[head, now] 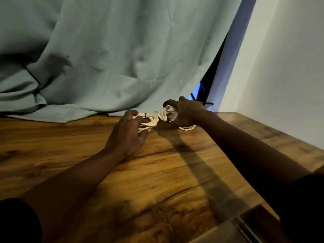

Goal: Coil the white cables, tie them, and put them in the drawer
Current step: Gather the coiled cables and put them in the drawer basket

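Fingers (131, 113) of left hand (126, 135) curled round looped white cable coil (151, 120) (black-tied); right hand (186, 111) gripping second white coil (168, 112).

One white cable coil (151, 120) lies flat on the table (87, 155) with a black tie (145, 115) round it. Just beside it, a second coil (168, 113) is held up in the right hand (185, 111), maybe tied too. A white loop (188, 128) lies under it.
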